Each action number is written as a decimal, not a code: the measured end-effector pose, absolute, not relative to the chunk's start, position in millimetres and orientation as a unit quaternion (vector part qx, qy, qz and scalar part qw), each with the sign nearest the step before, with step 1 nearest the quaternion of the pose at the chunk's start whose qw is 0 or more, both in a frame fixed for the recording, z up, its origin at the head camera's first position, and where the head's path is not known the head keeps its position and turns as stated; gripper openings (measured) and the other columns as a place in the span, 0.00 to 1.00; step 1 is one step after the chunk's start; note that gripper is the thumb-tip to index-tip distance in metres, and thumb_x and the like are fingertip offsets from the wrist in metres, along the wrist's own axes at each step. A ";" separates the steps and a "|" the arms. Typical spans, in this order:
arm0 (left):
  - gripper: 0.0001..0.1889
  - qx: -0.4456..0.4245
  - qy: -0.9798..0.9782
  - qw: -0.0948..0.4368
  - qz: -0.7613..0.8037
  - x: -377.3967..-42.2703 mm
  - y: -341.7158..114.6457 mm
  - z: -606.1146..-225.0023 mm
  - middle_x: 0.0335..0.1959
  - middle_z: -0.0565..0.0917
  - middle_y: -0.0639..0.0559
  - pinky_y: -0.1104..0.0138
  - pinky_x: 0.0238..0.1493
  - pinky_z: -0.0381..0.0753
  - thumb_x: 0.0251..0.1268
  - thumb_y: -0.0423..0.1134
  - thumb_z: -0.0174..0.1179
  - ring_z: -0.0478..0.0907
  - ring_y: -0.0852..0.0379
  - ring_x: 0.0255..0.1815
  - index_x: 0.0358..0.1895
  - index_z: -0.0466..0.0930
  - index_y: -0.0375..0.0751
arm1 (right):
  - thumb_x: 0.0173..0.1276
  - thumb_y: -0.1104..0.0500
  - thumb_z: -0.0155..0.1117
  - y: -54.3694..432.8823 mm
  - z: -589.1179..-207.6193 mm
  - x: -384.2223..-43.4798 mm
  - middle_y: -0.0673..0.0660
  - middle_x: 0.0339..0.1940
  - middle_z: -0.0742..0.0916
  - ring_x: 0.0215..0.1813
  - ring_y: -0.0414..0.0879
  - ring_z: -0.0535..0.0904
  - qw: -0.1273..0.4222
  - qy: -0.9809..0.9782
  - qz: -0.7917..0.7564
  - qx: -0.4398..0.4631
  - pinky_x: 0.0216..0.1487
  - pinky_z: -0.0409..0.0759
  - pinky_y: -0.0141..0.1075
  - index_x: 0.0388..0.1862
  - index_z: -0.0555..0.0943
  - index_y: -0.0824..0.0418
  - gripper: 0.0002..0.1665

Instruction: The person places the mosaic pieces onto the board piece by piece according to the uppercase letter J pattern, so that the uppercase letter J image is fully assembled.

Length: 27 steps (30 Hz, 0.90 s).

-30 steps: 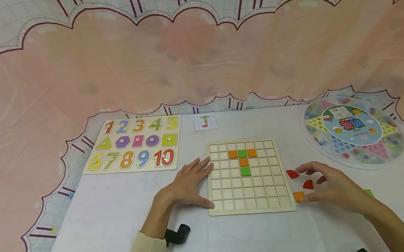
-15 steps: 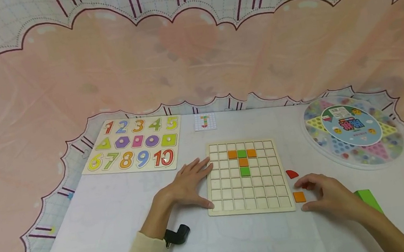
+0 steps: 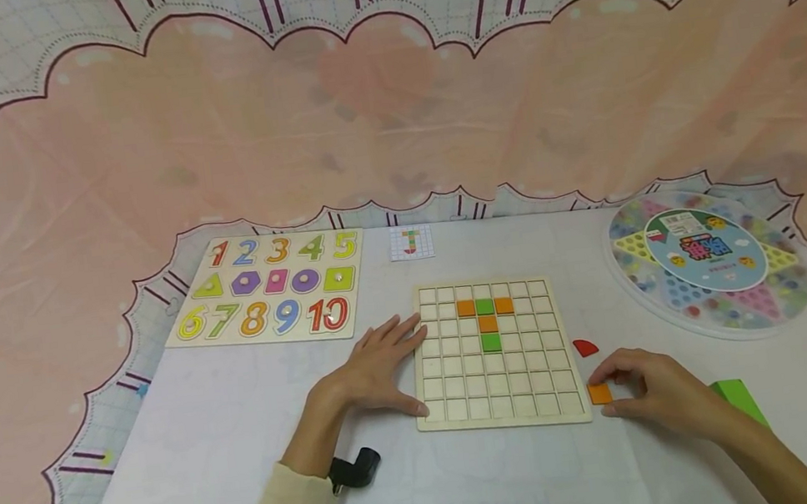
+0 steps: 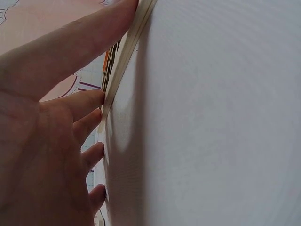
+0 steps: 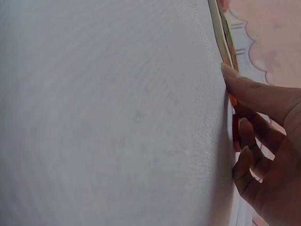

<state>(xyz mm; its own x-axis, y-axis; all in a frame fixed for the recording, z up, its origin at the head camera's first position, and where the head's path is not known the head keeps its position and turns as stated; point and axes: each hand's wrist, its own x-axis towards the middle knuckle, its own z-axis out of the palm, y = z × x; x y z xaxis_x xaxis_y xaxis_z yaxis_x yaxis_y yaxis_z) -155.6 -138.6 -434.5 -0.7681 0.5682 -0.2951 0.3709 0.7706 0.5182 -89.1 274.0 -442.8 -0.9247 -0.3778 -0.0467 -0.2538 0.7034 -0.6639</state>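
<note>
Orange tile (image 3: 600, 394), pinched by right fingers (image 3: 621, 359) (left fingers (image 3: 407, 343) spread).

The board (image 3: 458, 388) is of pale wood colour, with a grid of thin dark lines. The tiles (image 3: 488, 324) on it are orange and green; to its right there are one orange square (image 3: 600, 393) and one red piece (image 3: 585, 347). The counter (image 3: 432, 484) is white. The far cloth (image 3: 248, 153) is peach, with white checked borders and dark purple scalloped lines.
</note>
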 end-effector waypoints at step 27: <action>0.59 0.252 0.915 0.225 0.221 -154.3 -138.3 -431.1 0.87 0.47 0.53 0.41 0.86 0.39 0.46 0.57 0.78 0.39 0.43 0.88 0.82 0.54 0.48 | 0.52 0.58 0.82 275.4 -424.2 -95.9 0.39 0.37 0.89 0.38 0.31 0.76 0.057 0.928 -0.311 -0.195 0.35 0.74 0.27 0.34 0.87 0.41 0.14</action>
<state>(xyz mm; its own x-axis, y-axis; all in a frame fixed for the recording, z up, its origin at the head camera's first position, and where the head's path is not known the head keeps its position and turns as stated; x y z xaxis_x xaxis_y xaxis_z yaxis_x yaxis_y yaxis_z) -154.3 -138.3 -431.1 -0.7721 0.5604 -0.2997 0.3618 0.7754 0.5175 -95.9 275.4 -424.2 -0.9173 -0.3979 0.0155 -0.3268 0.7301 -0.6001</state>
